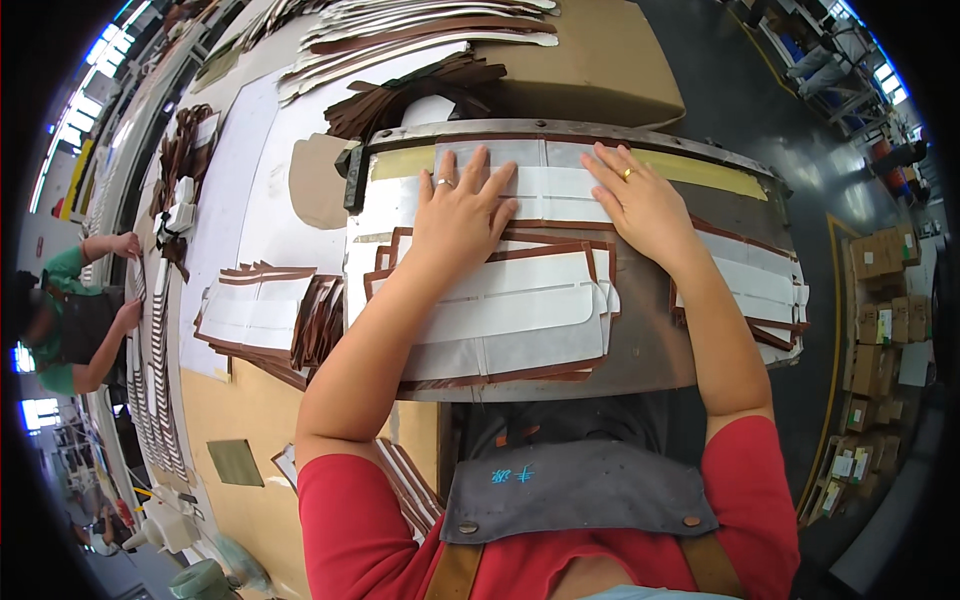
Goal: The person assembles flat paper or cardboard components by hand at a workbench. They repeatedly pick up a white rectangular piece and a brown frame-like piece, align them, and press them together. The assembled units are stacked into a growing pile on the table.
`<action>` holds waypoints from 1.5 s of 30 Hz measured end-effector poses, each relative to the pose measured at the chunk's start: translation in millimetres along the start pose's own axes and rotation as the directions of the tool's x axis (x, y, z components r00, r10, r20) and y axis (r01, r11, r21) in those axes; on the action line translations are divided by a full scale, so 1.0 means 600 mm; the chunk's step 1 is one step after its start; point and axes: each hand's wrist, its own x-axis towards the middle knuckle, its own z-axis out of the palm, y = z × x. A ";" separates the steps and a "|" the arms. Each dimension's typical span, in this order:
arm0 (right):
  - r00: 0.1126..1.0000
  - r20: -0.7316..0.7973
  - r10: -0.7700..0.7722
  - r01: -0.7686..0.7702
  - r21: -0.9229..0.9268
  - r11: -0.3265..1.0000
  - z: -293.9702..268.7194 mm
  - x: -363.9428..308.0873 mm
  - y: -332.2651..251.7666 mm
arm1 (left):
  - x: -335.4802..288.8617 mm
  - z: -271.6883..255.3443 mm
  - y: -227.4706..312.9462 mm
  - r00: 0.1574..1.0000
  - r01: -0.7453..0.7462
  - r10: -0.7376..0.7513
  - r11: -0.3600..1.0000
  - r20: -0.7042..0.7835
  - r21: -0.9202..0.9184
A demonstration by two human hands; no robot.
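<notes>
My left hand [462, 212] lies with spread fingers on a thin white panel with brown edges [560, 183], a ring on one finger. Flat on the same panel's right part is my right hand [642, 208], its fingers stretched out, also with a ring. The panel rests near the far edge of a grey metal worktop [655, 340], beside yellow strips [700, 174] along that edge. Closer to me, partly under my left forearm, is a stack of white and brown panels [520, 318]. Another panel stack [750, 275] lies beyond my right forearm.
Left of the worktop stands a thick pile of panels [258, 308]. Bundled dark brown strips [410, 92], long white strips [420, 30] and a cardboard box [590, 65] lie behind. A co-worker [80, 310] works at the far left. Cartons [875, 365] fill shelving at right.
</notes>
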 end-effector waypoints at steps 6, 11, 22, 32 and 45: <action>0.993 -0.091 -0.078 0.088 0.118 0.989 -0.012 0.005 -0.005 | 0.001 0.002 0.008 0.999 0.024 -0.023 0.999 -0.036 0.028; 0.991 -0.102 -0.085 0.101 0.162 0.982 -0.018 0.005 -0.014 | 0.001 0.007 0.007 0.990 -0.028 0.020 0.998 -0.138 -0.056; 0.993 -0.069 -0.099 0.109 0.157 0.982 -0.025 0.007 -0.022 | -0.003 0.007 0.008 0.978 -0.044 0.022 0.994 -0.207 -0.100; 0.950 -0.137 -0.279 0.310 0.494 0.812 0.032 0.150 -0.076 | -0.006 -0.001 0.009 0.983 -0.069 0.044 0.988 -0.176 -0.139; 0.908 -0.163 -0.386 0.405 0.107 0.908 0.036 0.141 -0.068 | 0.018 -0.007 -0.029 0.990 0.140 -0.138 0.983 -0.027 0.119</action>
